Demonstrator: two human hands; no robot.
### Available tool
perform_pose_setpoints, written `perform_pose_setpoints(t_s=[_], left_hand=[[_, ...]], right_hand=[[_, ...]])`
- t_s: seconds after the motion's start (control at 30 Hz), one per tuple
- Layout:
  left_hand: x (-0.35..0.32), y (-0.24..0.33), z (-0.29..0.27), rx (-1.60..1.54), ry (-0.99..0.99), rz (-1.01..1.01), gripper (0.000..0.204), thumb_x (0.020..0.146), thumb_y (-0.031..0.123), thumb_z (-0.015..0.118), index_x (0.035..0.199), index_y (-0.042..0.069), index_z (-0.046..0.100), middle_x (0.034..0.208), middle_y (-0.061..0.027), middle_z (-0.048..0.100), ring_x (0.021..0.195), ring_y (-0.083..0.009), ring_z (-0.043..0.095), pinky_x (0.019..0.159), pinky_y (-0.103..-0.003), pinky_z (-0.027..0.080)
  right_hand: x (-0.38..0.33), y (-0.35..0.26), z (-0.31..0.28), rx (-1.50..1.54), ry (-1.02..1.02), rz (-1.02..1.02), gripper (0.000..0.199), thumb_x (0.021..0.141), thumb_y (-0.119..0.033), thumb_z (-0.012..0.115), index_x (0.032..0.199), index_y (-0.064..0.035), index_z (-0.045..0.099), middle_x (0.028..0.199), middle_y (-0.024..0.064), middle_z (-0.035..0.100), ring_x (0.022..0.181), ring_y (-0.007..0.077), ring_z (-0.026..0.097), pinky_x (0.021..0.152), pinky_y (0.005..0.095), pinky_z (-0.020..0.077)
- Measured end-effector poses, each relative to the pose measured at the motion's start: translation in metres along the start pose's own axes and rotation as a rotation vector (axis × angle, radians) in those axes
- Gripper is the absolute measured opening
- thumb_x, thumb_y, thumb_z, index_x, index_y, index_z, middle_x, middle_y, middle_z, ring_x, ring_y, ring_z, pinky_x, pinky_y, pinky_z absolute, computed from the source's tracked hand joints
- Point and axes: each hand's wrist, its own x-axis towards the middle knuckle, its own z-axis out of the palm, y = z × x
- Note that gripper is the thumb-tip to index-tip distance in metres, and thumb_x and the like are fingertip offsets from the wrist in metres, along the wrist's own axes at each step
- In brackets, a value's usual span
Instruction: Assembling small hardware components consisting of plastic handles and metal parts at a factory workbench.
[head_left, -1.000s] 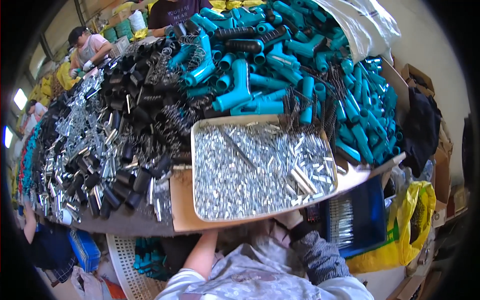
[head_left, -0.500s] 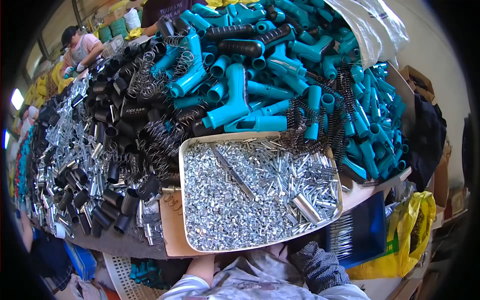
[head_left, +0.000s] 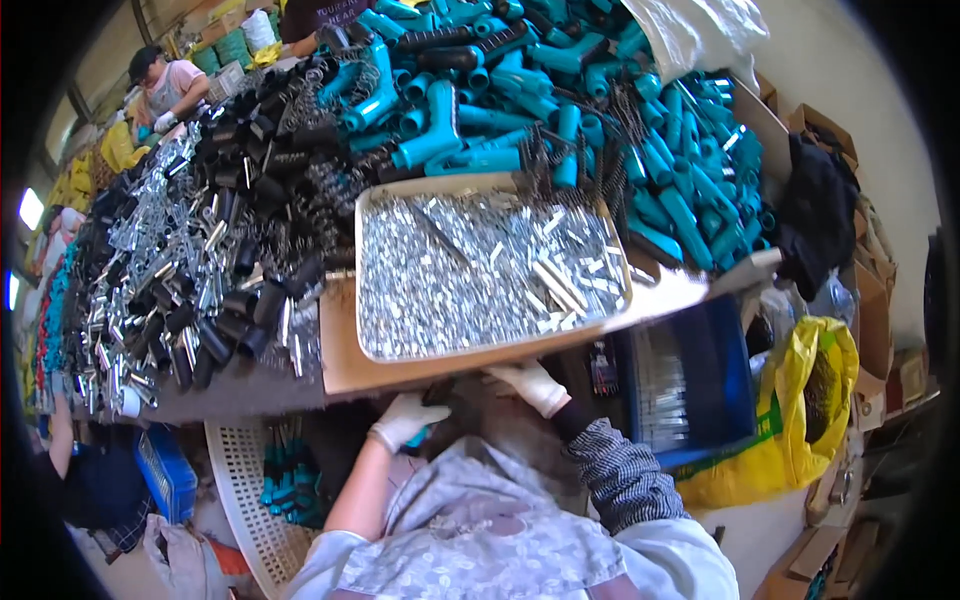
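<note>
Handling at the lap: two gloved hands, one teal part

Left hand (head_left: 403,422), white glove: before the apron (head_left: 480,540), below the tabletop's (head_left: 240,398) front edge. A small teal part (head_left: 419,437) shows just under its fingers; whether they are clamped on it I cannot tell.

Right hand (head_left: 535,388), white glove: fingers reaching leftward beneath the cardboard (head_left: 340,345); apart or together, I cannot tell. Any object there is hidden.

Handling note, my judgement: hold the teal part low over the lap, knuckles clear of the cardboard's edge; steady it with the left, work with the right, and avoid bumping the loaded tray above.

Below, either side: white lattice basket (head_left: 228,440), left; blue bin (head_left: 740,400) with metal pieces and yellow bag (head_left: 700,488), right.

Surface: cream tray (head_left: 359,280) of small silver pieces, on the cardboard. Left, black cylinders (head_left: 212,342) and silver fittings (head_left: 150,245). Beyond, dark coil springs (head_left: 535,165) and heaped teal gun-shaped bodies (head_left: 440,130); white sack (head_left: 700,35) at far right.

Room: co-worker (head_left: 178,85) in a dark cap, far left; yellow sacks (head_left: 120,150); pale wall (head_left: 890,150).
</note>
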Motion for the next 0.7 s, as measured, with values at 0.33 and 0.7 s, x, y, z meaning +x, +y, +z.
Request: perform_pose_setpoints(t_s=[0.33,0.7], left_hand=[[-0.148,0.070,0.014,0.479,-0.095,0.316,0.053,0.081,0.040,0.075,0.117,0.002,0.066,0.105,-0.0210,0.070,0.099,-0.0378,0.068,0.087,-0.042,0.054],[-0.245,0.185,0.037,-0.275,0.626,1.044,0.016,0.091,0.012,0.063,0.091,-0.003,0.068,0.080,-0.0076,0.065,0.073,-0.0132,0.062,0.068,-0.028,0.050]], right_hand=[[-0.125,0.000,0.104,0.575,-0.108,-0.499,0.032,0.098,-0.031,0.069,0.111,-0.0029,0.063,0.081,0.0108,0.065,0.075,0.0239,0.064,0.084,0.0457,0.0555],[-0.150,-0.062,0.165,-0.610,-0.198,-1.067,0.022,0.077,-0.016,0.074,0.099,-0.0094,0.074,0.081,0.0144,0.069,0.072,0.0322,0.068,0.068,0.0356,0.0539]])
